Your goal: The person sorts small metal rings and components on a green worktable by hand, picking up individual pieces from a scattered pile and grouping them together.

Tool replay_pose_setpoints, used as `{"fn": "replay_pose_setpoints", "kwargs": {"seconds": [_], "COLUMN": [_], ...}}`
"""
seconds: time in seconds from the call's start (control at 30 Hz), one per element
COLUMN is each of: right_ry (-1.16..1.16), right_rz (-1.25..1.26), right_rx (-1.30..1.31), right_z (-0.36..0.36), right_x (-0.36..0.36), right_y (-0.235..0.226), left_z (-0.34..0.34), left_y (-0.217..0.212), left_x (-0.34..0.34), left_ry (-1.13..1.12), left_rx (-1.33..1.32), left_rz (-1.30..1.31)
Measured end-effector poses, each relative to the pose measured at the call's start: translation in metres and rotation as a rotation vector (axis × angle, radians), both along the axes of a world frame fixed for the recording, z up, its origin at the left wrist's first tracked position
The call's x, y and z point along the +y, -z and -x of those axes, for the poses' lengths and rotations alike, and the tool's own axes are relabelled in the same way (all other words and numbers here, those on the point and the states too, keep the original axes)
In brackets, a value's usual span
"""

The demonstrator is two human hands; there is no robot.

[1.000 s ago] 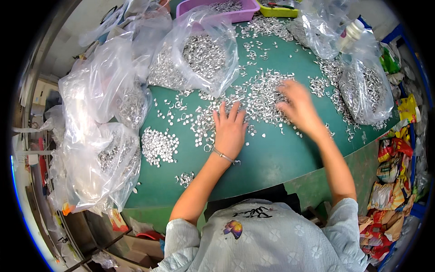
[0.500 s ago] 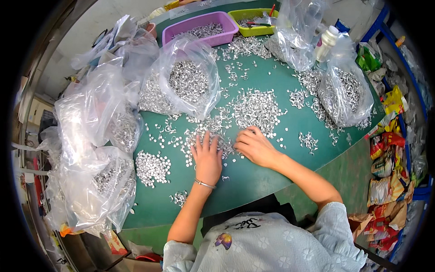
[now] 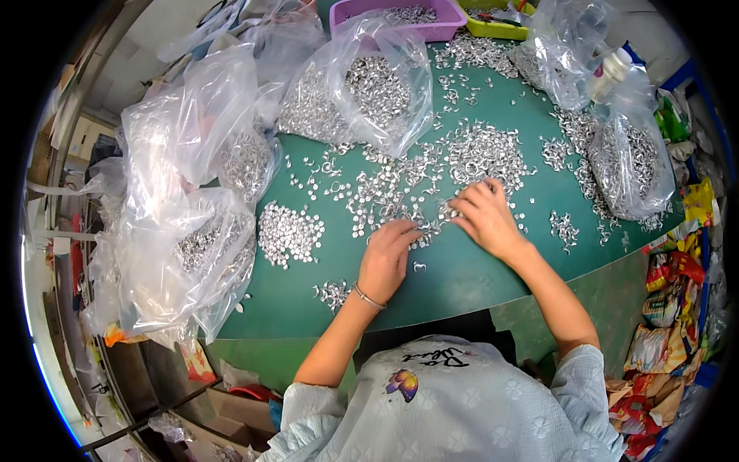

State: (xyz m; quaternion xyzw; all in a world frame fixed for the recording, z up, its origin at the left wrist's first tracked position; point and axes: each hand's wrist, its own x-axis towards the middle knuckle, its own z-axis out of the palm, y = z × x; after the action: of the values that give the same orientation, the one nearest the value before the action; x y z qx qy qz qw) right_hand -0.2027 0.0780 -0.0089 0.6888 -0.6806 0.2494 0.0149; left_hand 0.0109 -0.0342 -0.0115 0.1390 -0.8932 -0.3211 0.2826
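Observation:
Many small silvery metal pieces, some curved like hooks or open rings, lie in a loose spread (image 3: 377,196) on the green table. My left hand (image 3: 388,258), with a bracelet at its wrist, is at the near edge of this spread; its fingers are bent and pressed together over some pieces. To its right, my right hand (image 3: 486,219) reaches in with curled fingers just below a denser pile of metal pieces (image 3: 485,154). Whatever is between the fingertips of either hand is too small or hidden to make out. One loose curved piece (image 3: 419,266) sits in front of my left hand.
Clear plastic bags of metal pieces stand at the left (image 3: 188,223), back (image 3: 377,88) and right (image 3: 631,165). Behind are a purple basin (image 3: 443,31), a green basin (image 3: 496,29) and a white bottle (image 3: 612,73). Small heaps (image 3: 291,235) dot the table; packed shelves line the right.
My left hand has gone from spread fingers flat on the pieces to bent, gathered fingers. My right hand stays curled by the pile. The whole view has shifted, moving the table left-to-right and upward.

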Motion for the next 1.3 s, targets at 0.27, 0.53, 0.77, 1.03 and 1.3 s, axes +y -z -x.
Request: {"fn": "replay_pose_setpoints", "kwargs": {"seconds": [0.27,0.53,0.77,1.03,1.3], "right_ry": [0.348,-0.034,0.052,0.037,0.021], "right_rz": [0.121,-0.067,-0.099,-0.154,-0.153], "right_rx": [0.023,-0.086,-0.959,-0.830,-0.216], "right_z": [-0.001,-0.041,-0.020,-0.026,-0.035], "right_x": [-0.006,-0.039,-0.022,-0.027,-0.037], "right_y": [-0.014,-0.006,-0.018,-0.020,-0.013], "left_z": [0.001,0.006,0.002,0.003,0.004], "left_y": [-0.004,0.006,-0.003,0.006,-0.002], "left_x": [0.000,-0.009,-0.003,-0.012,-0.007], "left_ry": [-0.355,-0.408,-0.366,-0.260,-0.332], "left_rx": [-0.238,-0.262,-0.276,-0.163,0.032], "left_rz": [0.108,0.098,0.105,0.039,-0.298]}}
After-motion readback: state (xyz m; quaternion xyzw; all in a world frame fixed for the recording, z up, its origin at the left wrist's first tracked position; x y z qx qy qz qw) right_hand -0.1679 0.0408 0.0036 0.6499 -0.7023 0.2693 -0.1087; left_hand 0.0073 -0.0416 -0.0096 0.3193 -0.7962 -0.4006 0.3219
